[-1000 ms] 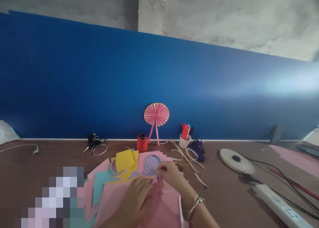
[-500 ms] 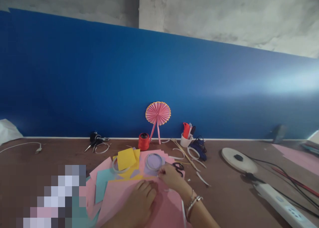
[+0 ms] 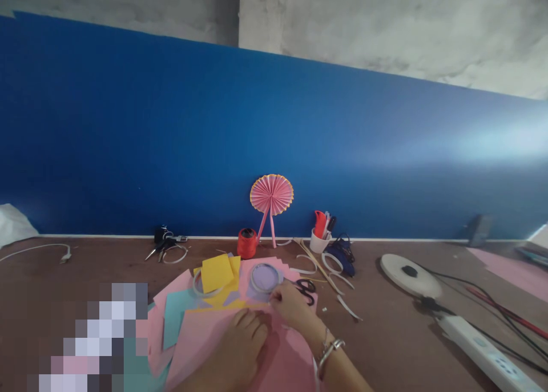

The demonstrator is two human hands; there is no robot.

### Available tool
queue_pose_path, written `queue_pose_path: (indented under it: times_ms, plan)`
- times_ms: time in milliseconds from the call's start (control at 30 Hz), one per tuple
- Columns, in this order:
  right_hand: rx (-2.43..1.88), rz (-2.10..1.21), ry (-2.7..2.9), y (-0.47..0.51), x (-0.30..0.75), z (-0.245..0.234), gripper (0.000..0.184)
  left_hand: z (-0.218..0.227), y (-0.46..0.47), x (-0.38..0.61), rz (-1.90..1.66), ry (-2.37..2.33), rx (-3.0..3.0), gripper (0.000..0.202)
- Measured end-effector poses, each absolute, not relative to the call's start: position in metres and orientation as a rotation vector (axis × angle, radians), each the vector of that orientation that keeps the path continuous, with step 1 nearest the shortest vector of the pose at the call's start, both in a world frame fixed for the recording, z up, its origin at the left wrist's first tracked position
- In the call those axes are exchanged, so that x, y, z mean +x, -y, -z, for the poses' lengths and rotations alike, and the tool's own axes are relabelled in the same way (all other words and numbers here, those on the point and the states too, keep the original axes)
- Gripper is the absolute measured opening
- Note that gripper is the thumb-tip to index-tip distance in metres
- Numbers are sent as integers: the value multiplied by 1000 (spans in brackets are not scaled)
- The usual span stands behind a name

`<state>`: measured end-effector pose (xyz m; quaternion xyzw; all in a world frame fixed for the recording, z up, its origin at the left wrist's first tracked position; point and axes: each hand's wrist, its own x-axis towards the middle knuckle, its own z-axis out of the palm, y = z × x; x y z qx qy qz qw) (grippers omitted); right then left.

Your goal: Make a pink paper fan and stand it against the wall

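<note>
A sheet of pink paper point(image 3: 205, 338) with a yellow strip along its far edge lies in front of me. My left hand point(image 3: 246, 340) rests palm down on it, fingers stretched over the sheet. At the far edge of the same paper, my right hand point(image 3: 289, 303) is closed in a pinch; what its fingertips hold is hidden. Just beyond the right hand lie a roll of clear tape point(image 3: 264, 278) and dark-handled scissors point(image 3: 306, 289). Yellow paper pieces point(image 3: 217, 273) and light blue paper point(image 3: 175, 318) lie to the left.
A folded pink paper fan point(image 3: 272, 194) leans against the blue partition point(image 3: 180, 129), beside a red spool point(image 3: 247, 245). A white cup of pens point(image 3: 319, 242) stands right of it. Keys point(image 3: 165, 245) lie at the left; a power strip point(image 3: 483, 346) and round white lid point(image 3: 411, 273) at the right.
My right wrist has shifted slightly to the left, and a bit more of the scissors shows. The left hand stays in place on the paper.
</note>
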<state>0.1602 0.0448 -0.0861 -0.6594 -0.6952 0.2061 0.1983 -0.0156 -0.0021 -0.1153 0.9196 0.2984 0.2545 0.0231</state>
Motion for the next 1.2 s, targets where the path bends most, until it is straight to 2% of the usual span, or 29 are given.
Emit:
queue_pose_path:
  times_ms: [333,667,867,1200]
  plan:
    - [-1853,-734,1911,-50,164,88,21,109,4,-14,-778,-944,2846,31]
    - [-1927,-588,1919,-44,157,85,22,111,3,-15,-778,-927,2838,30]
    - [-1971,-504,1943,-40,152,78,25,108,4,-16,-655,-951,2811,31]
    - [-1967,-493,1942,-40,152,78,24,105,4,-16,-615,-964,2781,34]
